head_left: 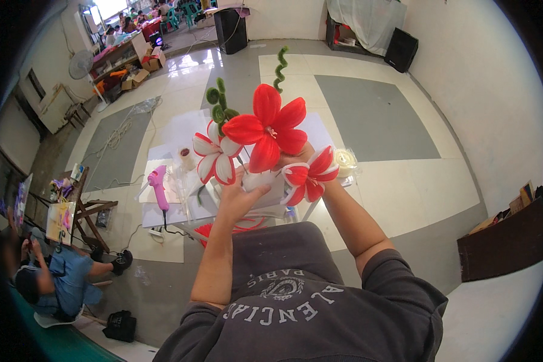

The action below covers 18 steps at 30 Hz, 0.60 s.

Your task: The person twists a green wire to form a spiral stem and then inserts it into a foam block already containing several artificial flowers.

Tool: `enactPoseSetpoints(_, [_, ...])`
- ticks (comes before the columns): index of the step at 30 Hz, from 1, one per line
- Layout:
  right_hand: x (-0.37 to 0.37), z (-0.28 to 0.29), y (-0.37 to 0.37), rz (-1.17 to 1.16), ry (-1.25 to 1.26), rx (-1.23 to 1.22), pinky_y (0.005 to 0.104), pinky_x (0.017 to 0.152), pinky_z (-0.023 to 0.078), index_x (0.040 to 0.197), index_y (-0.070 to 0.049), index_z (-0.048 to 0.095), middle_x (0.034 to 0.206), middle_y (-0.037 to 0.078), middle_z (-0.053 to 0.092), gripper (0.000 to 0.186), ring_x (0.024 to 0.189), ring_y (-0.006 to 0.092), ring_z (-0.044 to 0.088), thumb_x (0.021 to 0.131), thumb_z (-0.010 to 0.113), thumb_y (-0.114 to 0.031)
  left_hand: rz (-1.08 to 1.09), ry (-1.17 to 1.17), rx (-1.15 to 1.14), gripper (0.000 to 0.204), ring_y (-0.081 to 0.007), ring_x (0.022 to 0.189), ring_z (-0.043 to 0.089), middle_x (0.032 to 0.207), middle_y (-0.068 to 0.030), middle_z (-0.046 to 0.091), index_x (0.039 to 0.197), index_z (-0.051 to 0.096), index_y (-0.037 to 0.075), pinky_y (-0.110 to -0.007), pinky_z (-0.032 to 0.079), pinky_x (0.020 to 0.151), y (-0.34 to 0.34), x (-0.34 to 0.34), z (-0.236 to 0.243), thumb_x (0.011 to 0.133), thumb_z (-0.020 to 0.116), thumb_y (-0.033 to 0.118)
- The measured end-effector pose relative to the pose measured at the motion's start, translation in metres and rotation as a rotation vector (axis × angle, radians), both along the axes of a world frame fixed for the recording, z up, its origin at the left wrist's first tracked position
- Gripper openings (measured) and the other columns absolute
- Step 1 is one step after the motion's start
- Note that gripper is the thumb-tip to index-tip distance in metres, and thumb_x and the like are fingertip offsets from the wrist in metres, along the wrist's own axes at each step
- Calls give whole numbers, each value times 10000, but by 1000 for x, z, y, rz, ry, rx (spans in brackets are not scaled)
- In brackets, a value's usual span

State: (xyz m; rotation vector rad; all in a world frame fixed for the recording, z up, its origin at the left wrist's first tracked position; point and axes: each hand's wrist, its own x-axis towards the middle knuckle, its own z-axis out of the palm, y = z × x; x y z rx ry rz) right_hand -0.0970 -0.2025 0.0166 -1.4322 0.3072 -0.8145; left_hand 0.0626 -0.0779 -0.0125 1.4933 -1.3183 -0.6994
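In front of me is a flower arrangement in a small white rounded pot [260, 180]. My left hand [240, 198] wraps around its near left side, thumb across the front. On the far right side my right hand [301, 155] curls toward the pot, its fingers partly hidden by blooms. A large red fuzzy flower [266, 128] stands at the top. To its left sits a white flower with red edges [217, 154], and low on the right a red-and-white flower [311, 175]. Green curled stems [222, 104] and a green spiral stem [280, 70] rise behind.
On the white table [172, 130] lie a pink glue gun [158, 187] with a black cord and a roll of tape [186, 158]. A cream-coloured roll [345, 161] is at the right edge. Red strips [241, 228] hang near my lap. Another person [60, 271] sits at lower left.
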Motion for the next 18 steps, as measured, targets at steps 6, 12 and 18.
enactPoseSetpoints(6, [3,-4,6,-9,-45,50,295,767,512,994,-36,631,894,60,633,239,833,140,611,765,693,-62,8,3,-39,662,-233,974,578,1041,-141,603,1201,478,17,-340,436,851,-1,0,-3,668,751,299])
enactPoseSetpoints(12, [6,-13,4,94,-237,115,290,754,509,1017,-56,621,902,50,614,248,843,135,600,776,677,-49,31,-86,-42,639,-256,966,584,1037,-157,601,1191,488,16,-357,449,834,1,-3,8,662,745,266])
enactPoseSetpoints(18, [5,-7,7,24,-164,120,292,728,519,1037,-53,607,884,46,626,247,814,133,607,797,665,-77,37,-91,-48,626,-254,962,585,1030,-158,601,1186,493,17,-353,452,834,3,-7,13,661,741,253])
